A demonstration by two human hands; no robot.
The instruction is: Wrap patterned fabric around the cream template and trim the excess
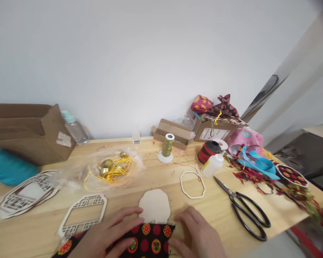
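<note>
A black fabric piece (150,243) with red, orange and green flower circles lies at the front edge of view, its frayed top edge over the bottom of a pale wooden plaque (154,205) with scalloped edges. My left hand (111,234) rests on the fabric's left part, fingers stretched apart, fingertips reaching the plaque's left edge. My right hand (199,234) is at the fabric's right edge, finger and thumb apart. Left of my left hand lies a lattice-cut wooden frame (103,209). A thin wooden outline frame (193,196) lies beyond my right hand.
Black-handled scissors (238,200) lie at right, near a squeeze bottle (213,165) and fabric scraps (250,175). A green thread cone (167,146) stands at the back. Yellow cords with bells (115,168) lie on plastic. A cardboard box (54,134) stands at left.
</note>
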